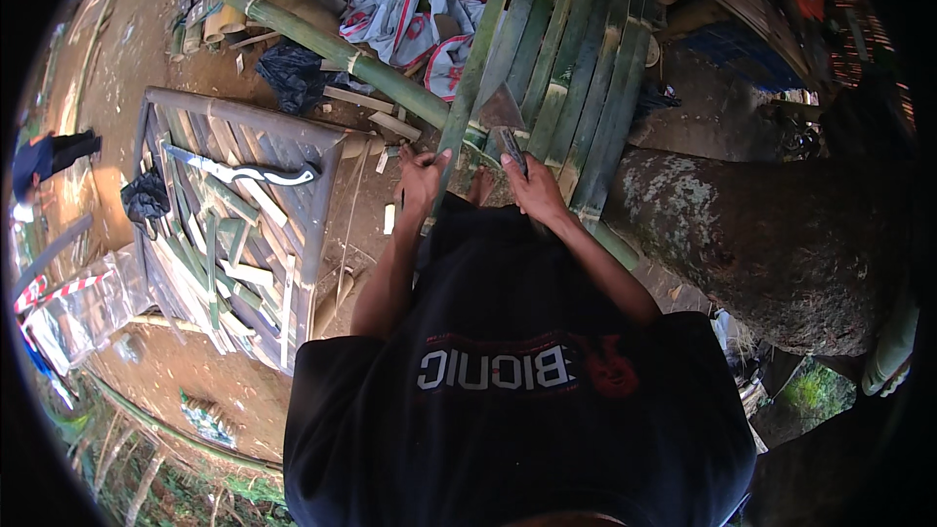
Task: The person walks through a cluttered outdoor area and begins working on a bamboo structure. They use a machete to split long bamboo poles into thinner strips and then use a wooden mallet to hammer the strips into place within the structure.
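My left hand (422, 181) is closed around the near part of a long green bamboo strip (475, 78), at the left edge of a row of bamboo slats (569, 78). The strip runs away from me, up to the far end of the row. In my right hand (537, 193) is a short hand tool (504, 111) with a dark handle and a broad, flared metal blade. Its blade points away from me and lies over the slats, close beside the strip; whether it touches is unclear. Part of the handle is hidden by my fingers.
To the left, a low slatted table (234, 109) carries a white-and-black handled saw (244, 172) and cut bamboo pieces (234, 278). A thick bamboo pole (366, 66) crosses ahead, near crumpled white sacks (390, 15). A large log (752, 224) lies right; a person (44, 161) is far left.
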Demonstrator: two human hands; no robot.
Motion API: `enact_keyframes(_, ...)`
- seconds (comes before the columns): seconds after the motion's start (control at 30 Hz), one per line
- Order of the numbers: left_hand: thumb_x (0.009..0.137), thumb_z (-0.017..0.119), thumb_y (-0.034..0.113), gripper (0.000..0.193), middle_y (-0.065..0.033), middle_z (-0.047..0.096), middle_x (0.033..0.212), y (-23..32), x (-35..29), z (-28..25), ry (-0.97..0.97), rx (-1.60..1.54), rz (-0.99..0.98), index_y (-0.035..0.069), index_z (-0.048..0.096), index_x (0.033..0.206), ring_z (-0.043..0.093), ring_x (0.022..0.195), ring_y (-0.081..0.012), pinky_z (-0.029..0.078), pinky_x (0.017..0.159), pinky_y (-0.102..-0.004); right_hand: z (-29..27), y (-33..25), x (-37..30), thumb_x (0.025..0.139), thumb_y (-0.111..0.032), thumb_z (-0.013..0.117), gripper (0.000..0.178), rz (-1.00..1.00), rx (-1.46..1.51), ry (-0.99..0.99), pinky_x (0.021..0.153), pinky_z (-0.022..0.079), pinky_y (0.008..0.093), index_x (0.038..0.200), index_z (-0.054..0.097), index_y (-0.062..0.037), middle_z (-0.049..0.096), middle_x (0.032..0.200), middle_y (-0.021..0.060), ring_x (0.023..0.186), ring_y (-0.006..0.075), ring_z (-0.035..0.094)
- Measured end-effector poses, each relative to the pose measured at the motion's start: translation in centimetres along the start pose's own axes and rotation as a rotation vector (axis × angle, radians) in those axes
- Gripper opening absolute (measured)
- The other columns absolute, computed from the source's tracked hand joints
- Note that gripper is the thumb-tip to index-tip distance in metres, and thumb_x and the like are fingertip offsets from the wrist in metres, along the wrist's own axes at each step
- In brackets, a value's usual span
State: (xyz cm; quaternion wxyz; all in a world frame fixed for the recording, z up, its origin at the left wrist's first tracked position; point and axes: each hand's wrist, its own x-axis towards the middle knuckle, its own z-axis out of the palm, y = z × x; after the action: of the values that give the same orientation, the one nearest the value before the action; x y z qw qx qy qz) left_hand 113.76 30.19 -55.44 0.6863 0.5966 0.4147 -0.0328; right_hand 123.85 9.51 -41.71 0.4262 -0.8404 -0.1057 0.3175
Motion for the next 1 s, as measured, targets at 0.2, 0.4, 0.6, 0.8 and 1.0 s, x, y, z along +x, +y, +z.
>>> enact_keyframes(0.2,0.077,0.075,0.038,0.046,-0.0341,0.01,0.149,0.9,0.4,-0.6,-0.151,-0.159,-0.236,-0.004,0.068,0.095,0.002,0.145,-0.0326,0.005,0.116,-0.0353,-0.3,-0.6,-0.2,0.094,-0.052,0.046,0.057,0.091,-0.04,-0.047,0.066,0.047,0.0442,0.093,0.057,0.0037,0.06,0.073,0.0245,0.073,0.0406,0.062)
enact_keyframes(0.4,0.077,0.075,0.039,0.046,-0.0327,0.014,0.149,-0.8,0.3,-0.8,-0.031,-0.001,0.082,-0.004,0.069,0.092,0.002,0.145,-0.0289,0.01,0.114,-0.0328,-0.5,-1.6,-0.5,0.094,-0.052,0.046,0.056,0.097,-0.044,-0.068,0.066,0.047,0.0441,0.093,0.056,0.0033,0.06,0.073,0.0244,0.073,0.0405,0.062)
enact_keyframes(0.6,0.078,0.074,0.039,0.044,-0.0329,0.024,0.146,1.6,-0.5,-0.8,-0.138,-0.012,-0.055,-0.003,0.069,0.088,0.003,0.144,-0.0279,0.008,0.114,-0.0339,-0.9,-1.1,-0.2,0.094,-0.054,0.045,0.058,0.148,-0.012,-0.077,0.065,0.047,0.0433,0.094,0.056,0.0032,0.059,0.071,0.0231,0.071,0.0392,0.061)
enact_keyframes(0.8,0.08,0.073,0.037,0.04,-0.0328,0.044,0.135,1.0,-0.2,-0.4,-0.025,0.029,0.008,-0.003,0.068,0.083,0.005,0.144,-0.0287,0.003,0.115,-0.0353,-0.6,-1.0,0.0,0.094,-0.052,0.046,0.056,0.089,-0.031,-0.05,0.064,0.046,0.0435,0.092,0.057,0.0032,0.059,0.069,0.0223,0.07,0.0387,0.061)
enact_keyframes(1.0,0.08,0.073,0.036,0.04,-0.0348,0.015,0.147,1.5,-0.2,-0.8,-0.143,-0.026,-0.022,-0.003,0.069,0.085,-0.006,0.144,-0.0295,0.001,0.115,-0.0368,-0.7,-0.9,0.0,0.094,-0.051,0.047,0.056,0.104,-0.041,-0.056,0.065,0.046,0.0443,0.092,0.056,0.0035,0.059,0.071,0.0231,0.071,0.0399,0.061)
